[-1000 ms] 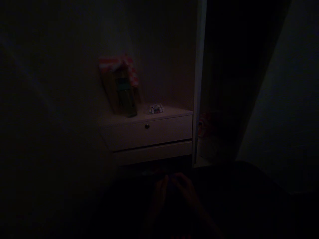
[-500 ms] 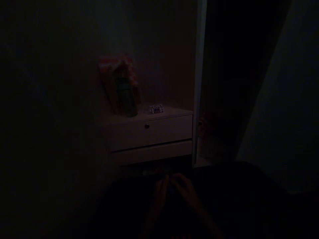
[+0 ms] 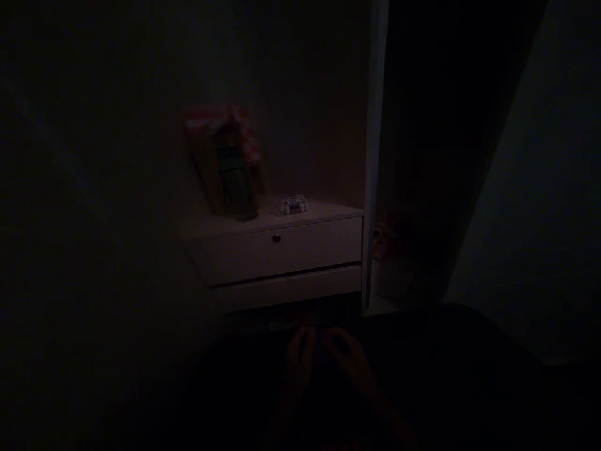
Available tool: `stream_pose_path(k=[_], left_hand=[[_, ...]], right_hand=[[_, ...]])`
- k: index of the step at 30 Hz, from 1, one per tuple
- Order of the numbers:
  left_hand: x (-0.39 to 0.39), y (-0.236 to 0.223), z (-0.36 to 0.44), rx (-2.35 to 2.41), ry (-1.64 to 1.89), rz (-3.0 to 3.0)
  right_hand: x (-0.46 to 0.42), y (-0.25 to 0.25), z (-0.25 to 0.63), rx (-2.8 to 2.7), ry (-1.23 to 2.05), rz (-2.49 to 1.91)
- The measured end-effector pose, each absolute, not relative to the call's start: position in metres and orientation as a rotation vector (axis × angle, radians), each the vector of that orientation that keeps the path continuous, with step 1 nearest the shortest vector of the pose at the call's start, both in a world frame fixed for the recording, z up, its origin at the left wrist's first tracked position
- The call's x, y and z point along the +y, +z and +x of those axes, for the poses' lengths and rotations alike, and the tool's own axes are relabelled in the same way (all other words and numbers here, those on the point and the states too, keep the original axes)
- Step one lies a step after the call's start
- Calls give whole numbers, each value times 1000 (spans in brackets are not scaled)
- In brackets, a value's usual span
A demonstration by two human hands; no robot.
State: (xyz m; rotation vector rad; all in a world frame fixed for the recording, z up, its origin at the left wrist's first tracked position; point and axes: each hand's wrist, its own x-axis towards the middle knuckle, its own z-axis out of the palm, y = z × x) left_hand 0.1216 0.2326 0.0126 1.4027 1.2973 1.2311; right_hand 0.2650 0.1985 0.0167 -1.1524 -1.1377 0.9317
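Peering into a very dark room, we can just make out our left hand (image 3: pixel 300 357) and right hand (image 3: pixel 350 360) held close together low in the middle of the view, fingertips nearly meeting. The fingers of both look curled inward, as though around something small between them, but the gloom hides whatever is there, and we cannot tell whether either hand has hold of anything or how far open it is.

Beyond our hands stands a pale drawer unit (image 3: pixel 282 254) with a small round knob (image 3: pixel 277 238) on its upper drawer front and a second drawer front below. On top of it, toward the left, a tall packet (image 3: pixel 225 166) with a red-and-white striped top leans back against the wall. Near it to the right lies a small pale object (image 3: pixel 294 205) with coloured spots, too dim for us to name. Just right of the unit runs a white upright panel (image 3: pixel 373 156), and past it, in shadow, sits a reddish thing (image 3: pixel 387 241) that we cannot identify.
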Motion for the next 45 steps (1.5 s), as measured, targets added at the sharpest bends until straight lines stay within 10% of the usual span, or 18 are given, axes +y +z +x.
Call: stream_pose_path(k=[45], left_hand=[[238, 16, 121, 1236, 1279, 1522]], right_hand=[[204, 13, 264, -1068, 862, -1202]])
